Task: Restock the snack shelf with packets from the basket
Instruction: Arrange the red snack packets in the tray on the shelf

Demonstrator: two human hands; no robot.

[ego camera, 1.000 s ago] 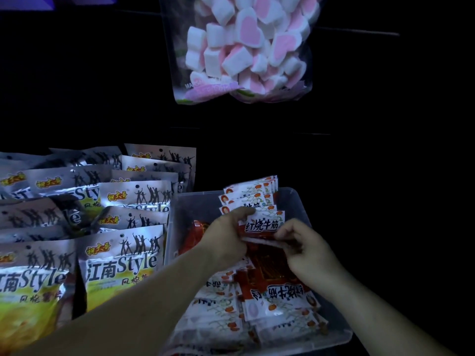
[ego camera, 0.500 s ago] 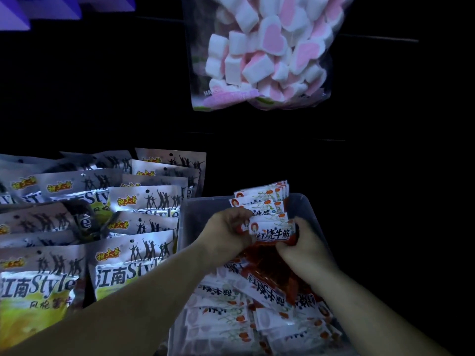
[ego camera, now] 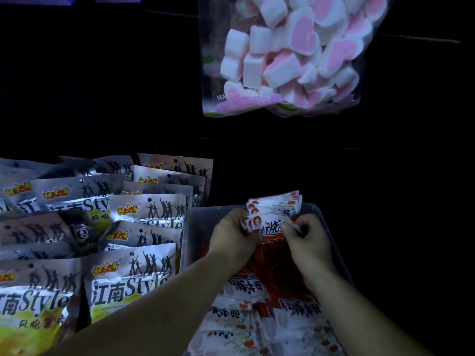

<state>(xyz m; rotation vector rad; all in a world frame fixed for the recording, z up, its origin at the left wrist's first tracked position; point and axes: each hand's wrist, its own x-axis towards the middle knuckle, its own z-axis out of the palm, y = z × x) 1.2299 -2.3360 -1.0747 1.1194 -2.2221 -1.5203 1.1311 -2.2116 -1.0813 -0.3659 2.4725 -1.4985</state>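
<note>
nearest the camera, loose red-and-white packets (ego camera: 257,317) are lying jumbled in the basket (ego camera: 195,227), a clear plastic tub, many of them upside down to the viewer. both bare forearms are reaching in over them. above the far end of the basket, the left hand (ego camera: 231,235) is gripping the left edge of a stack (ego camera: 272,214) of the same packets, fingers curled round it. the right hand (ego camera: 305,240) is pinching the stack's right edge between thumb and curled fingers. the two hands are sitting close together with only the stack between them. the stack is standing upright and fanning a little at the top, its upper edges showing past the basket's far rim. to the left, just beside the basket, silver bags (ego camera: 128,286) are lying in overlapping rows, the nearest ones right up against the basket wall. farther back and higher, a clear bag of pink-and-white marshmallows (ego camera: 282,55) is hanging against a dark background.
</note>
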